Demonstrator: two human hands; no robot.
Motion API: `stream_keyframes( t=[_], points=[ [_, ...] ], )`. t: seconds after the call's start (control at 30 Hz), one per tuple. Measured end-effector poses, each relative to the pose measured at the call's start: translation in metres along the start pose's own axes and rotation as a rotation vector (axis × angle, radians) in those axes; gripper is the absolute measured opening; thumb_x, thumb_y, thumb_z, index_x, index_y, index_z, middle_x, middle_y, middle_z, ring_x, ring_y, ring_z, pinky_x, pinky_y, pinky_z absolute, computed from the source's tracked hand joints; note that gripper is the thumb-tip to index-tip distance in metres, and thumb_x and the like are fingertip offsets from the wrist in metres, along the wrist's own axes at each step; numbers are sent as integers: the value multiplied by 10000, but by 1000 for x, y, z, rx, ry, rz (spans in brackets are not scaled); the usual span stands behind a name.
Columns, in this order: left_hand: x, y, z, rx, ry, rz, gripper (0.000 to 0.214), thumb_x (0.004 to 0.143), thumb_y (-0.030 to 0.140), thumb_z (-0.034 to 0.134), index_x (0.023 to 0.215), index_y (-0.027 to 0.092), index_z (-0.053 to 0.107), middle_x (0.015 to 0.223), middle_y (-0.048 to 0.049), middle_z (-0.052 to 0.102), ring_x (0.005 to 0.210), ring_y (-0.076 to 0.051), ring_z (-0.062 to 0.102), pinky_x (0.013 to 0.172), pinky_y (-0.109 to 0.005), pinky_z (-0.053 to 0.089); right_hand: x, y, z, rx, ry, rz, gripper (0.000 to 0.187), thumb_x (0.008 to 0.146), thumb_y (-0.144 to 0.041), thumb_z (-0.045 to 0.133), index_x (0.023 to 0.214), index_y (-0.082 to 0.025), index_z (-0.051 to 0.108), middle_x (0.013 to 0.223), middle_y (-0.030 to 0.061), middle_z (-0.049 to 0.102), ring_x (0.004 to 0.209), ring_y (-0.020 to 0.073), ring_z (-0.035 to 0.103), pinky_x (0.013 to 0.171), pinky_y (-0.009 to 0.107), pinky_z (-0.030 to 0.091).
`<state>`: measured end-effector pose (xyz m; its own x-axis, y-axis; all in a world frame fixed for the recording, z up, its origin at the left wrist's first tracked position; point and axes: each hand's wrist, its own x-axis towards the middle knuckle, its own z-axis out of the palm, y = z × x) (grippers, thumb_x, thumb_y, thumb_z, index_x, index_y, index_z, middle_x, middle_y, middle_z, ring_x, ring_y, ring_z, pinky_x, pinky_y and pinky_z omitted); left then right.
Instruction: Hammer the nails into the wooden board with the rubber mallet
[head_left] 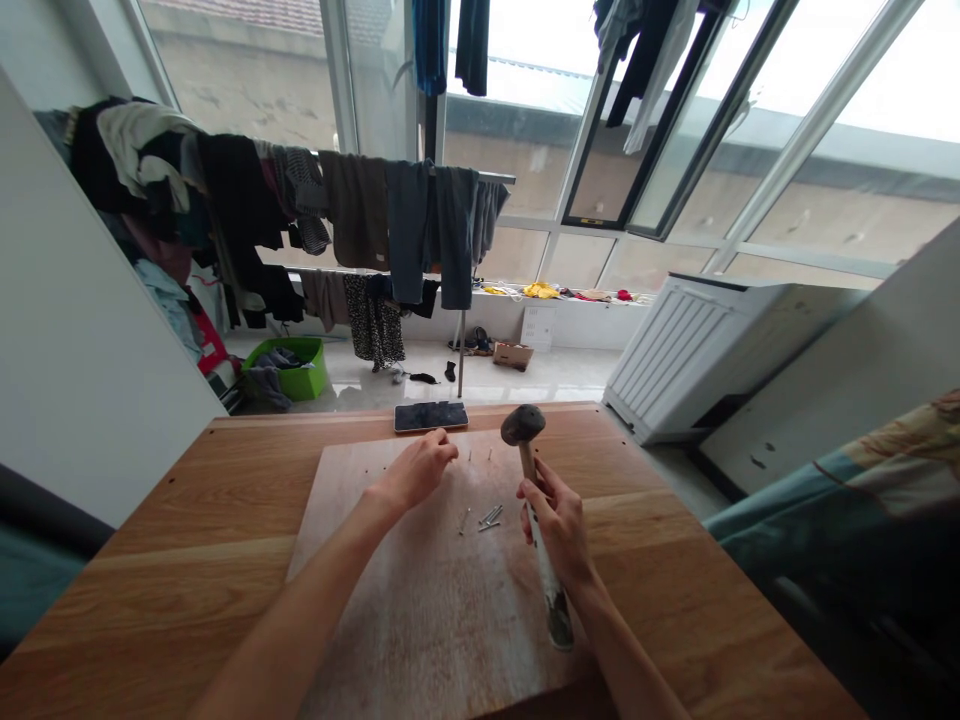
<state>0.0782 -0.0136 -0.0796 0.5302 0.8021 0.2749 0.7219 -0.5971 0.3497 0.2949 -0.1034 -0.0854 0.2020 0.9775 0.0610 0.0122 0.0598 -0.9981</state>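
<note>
My right hand (pixel 559 515) is wrapped round the handle of a hammer (pixel 523 425), its dark head raised above the far right of a worn board (pixel 405 610). Over the board's far part, my left hand (pixel 420 468) is closed in a pinch; whatever is between its fingertips is hidden. Just right of those fingertips, a nail (pixel 470 455) stands upright in the board, with another standing nail (pixel 490 455) beside it. Several loose nails (pixel 490 518) lie in the middle of the board, between my hands. A few small dark spots show left of my left hand.
A phone (pixel 431 416) lies past the board's far edge on the wooden table (pixel 202 560). Beyond the table are a drying rack hung with clothes (pixel 360 210), a green basin (pixel 307 370) and a white ribbed cabinet (pixel 660 350). A patterned cloth (pixel 847 490) hangs at right.
</note>
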Motion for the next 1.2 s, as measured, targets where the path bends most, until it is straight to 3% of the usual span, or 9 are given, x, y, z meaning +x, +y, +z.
stream_keyframes(
  t=[0.17,0.5,0.67,1.0,1.1,1.2],
  points=[
    [-2,-12,27,-420,243,-110,172,856,112,577,916,162,730,883,-40,685,760,-137,653,726,-249,524,0,0,5,-15,-18,-23,589,840,-435,638,1333,-120,577,724,-29,585,375,75,462,293,204,401],
    [-2,-15,34,-621,288,-188,288,790,134,641,1071,176,685,770,4,726,665,-131,647,653,-234,502,-11,-6,29,-62,-198,1,526,880,-396,597,1347,-154,580,753,-17,590,370,69,476,300,201,408],
    [-2,-16,34,-657,308,-170,196,772,143,652,961,173,694,776,-7,736,693,-147,672,667,-241,499,-15,-4,43,-148,-228,-23,529,899,-386,559,1381,-169,569,770,-2,624,375,72,492,298,187,397],
    [-4,-12,28,-627,310,-135,261,767,68,634,1006,166,669,725,20,693,636,-125,615,615,-217,455,-9,4,35,-250,-255,-48,522,894,-346,572,1383,-163,588,802,29,684,394,82,513,334,198,421],
    [-2,-14,30,-588,302,-98,314,767,38,612,1049,171,648,746,25,681,623,-107,596,611,-207,465,-8,1,34,-187,-274,-24,497,883,-347,584,1341,-156,617,776,19,668,390,79,508,341,198,417],
    [-4,-9,26,-486,387,-84,239,798,99,640,1025,170,625,859,-6,658,622,-99,573,589,-213,485,-7,-3,32,-61,-254,11,533,869,-401,601,1339,-150,602,753,-3,624,378,78,492,319,204,407]
  ],
)
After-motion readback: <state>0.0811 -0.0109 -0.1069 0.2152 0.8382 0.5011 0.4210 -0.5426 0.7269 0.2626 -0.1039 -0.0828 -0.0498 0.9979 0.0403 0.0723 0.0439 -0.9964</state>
